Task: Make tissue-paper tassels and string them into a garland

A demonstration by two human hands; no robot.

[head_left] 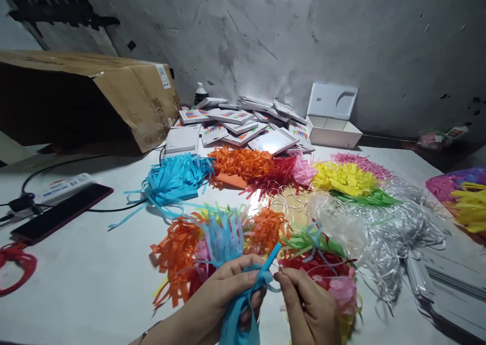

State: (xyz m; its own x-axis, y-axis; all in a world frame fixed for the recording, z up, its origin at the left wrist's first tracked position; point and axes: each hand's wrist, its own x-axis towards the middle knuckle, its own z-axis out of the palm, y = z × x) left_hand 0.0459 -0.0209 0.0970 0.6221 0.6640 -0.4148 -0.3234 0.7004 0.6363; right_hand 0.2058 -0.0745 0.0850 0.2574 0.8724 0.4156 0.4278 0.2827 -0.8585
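My left hand (pixel 224 297) grips a light blue paper tassel (pixel 243 304) at its twisted neck, low in the middle of the view. Its fringe hangs down past my palm and one strip sticks up. My right hand (pixel 309 307) pinches a thin strand at the tassel's neck, fingertips touching the blue paper. Just beyond my hands lies a heap of finished tassels (pixel 212 243) in orange, blue, green, red and pink.
Piles of cut fringe paper sit further back: blue (pixel 172 180), orange (pixel 239 165), red, yellow (pixel 347 178), with clear ribbon (pixel 395 228) at right. Small flat boxes (pixel 237 124) and an open white box (pixel 332 124) stand by the wall. A cardboard carton (pixel 83 99) and a phone (pixel 61 213) lie at left.
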